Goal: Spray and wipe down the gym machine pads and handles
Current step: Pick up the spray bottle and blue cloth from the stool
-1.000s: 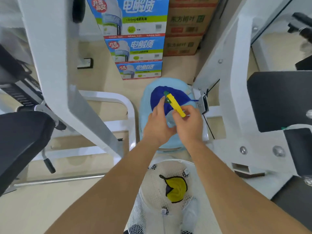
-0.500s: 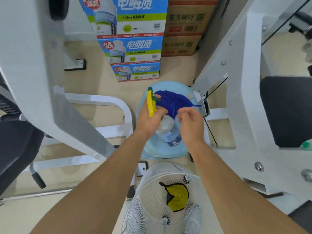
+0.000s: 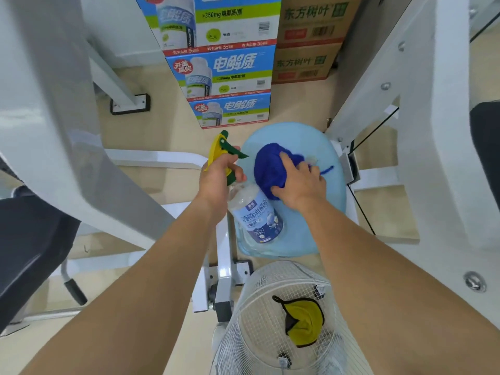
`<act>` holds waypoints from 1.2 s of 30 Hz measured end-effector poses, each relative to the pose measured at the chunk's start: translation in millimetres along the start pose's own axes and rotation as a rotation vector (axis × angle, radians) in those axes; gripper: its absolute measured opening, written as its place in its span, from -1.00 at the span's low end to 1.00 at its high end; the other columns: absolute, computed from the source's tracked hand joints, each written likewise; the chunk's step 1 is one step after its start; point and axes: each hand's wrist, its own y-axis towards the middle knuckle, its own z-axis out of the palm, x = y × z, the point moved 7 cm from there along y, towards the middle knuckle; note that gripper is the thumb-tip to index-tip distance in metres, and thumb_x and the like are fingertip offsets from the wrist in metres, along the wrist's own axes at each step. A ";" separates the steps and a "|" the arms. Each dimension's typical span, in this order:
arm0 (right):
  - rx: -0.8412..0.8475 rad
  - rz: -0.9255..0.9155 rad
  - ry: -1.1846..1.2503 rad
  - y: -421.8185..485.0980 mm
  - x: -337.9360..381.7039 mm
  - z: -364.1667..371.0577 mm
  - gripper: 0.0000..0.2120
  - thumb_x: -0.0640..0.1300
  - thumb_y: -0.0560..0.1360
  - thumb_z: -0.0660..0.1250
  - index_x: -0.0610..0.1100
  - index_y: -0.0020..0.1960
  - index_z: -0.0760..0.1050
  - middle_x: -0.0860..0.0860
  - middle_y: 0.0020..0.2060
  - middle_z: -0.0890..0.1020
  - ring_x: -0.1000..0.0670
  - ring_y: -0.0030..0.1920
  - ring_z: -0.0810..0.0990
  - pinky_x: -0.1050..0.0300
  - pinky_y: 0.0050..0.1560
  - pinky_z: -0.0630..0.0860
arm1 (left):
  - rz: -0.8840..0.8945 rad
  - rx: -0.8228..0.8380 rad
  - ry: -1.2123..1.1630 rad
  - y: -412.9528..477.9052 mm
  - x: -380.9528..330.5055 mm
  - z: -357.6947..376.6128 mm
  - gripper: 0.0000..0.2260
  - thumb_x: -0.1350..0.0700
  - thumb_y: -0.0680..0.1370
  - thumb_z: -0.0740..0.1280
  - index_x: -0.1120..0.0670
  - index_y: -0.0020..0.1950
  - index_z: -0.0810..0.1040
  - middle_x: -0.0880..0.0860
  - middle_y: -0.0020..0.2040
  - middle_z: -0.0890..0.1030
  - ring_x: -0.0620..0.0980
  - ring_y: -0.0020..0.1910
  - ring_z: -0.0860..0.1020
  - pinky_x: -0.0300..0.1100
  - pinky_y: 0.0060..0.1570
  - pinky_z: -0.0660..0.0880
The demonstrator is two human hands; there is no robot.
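My left hand (image 3: 216,180) grips the neck of a clear spray bottle (image 3: 257,215) with a yellow and green trigger head and a blue label. The bottle hangs tilted, nozzle pointing up and away. My right hand (image 3: 300,182) closes on a crumpled dark blue cloth (image 3: 270,169) that lies on top of a pale blue round water jug (image 3: 327,217). White gym machine frames (image 3: 422,147) stand on both sides. A black pad (image 3: 29,239) shows at the left and another black pad (image 3: 487,150) at the right edge.
A white wire basket (image 3: 270,320) holding a yellow cloth (image 3: 303,323) stands below my arms. Stacked drink cartons (image 3: 224,69) and brown boxes (image 3: 305,41) sit on the floor ahead. A black-tipped lever (image 3: 73,290) pokes out at the lower left.
The spray bottle passed from my right hand to my left, which now holds it out to the left. My right hand moved onto the blue cloth and closed around it.
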 end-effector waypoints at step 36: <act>0.116 0.305 1.858 -224.5 4.8 -160.1 -0.52 -0.09 0.43 0.42 -0.09 0.35 0.56 -0.06 0.14 0.73 -0.17 0.17 0.68 -0.04 0.06 0.68 | 0.252 0.404 0.078 -228.2 -214.5 102.2 -0.61 0.39 0.51 0.31 0.04 0.25 0.56 0.01 0.22 0.67 0.00 0.01 0.65 -0.15 -0.13 0.62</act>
